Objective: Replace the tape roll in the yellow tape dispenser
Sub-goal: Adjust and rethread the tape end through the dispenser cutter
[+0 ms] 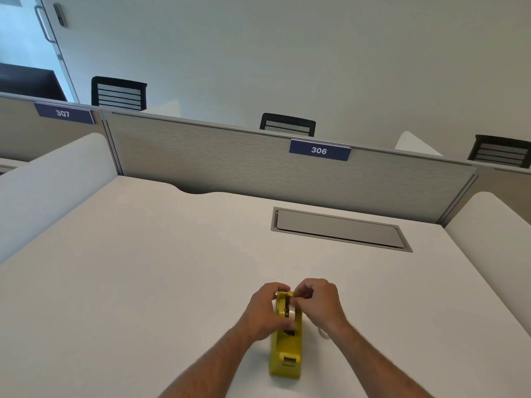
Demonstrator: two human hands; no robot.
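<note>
1. The yellow tape dispenser [286, 349] is lying on the white desk [143, 282] at about six o'clock in the view, its long body running toward the person and its cutter end nearest them.
2. The left hand [263, 310] is wrapping around the dispenser's left side, fingers curled over its far end and thumb near the well, bracing the body against the desk.
3. The right hand [316, 301] is hovering at one o'clock of the dispenser, its fingertips [298, 295] pinching something small at the top of the roll (likely the loose tape end, though it is too small to be sure).
4. The dispenser's open well is holding a tape roll [290, 313], pale and translucent, sitting on a dark hub; whether it is fully seated I cannot tell.
5. I am judging the dispenser to be stiff and bottom-heavy, so pressing down on its flanks should be steadying it well. The roll is looking light and slick on its faces, sticky at the free end, so gripping the rim or hub seems safest.
6. At three o'clock of the dispenser, a pale curved object [324, 334] is peeking from under the right wrist, possibly another roll.
7. A closed grey hatch [339, 229] is sitting in the desk at twelve o'clock, its contents hidden.
</note>
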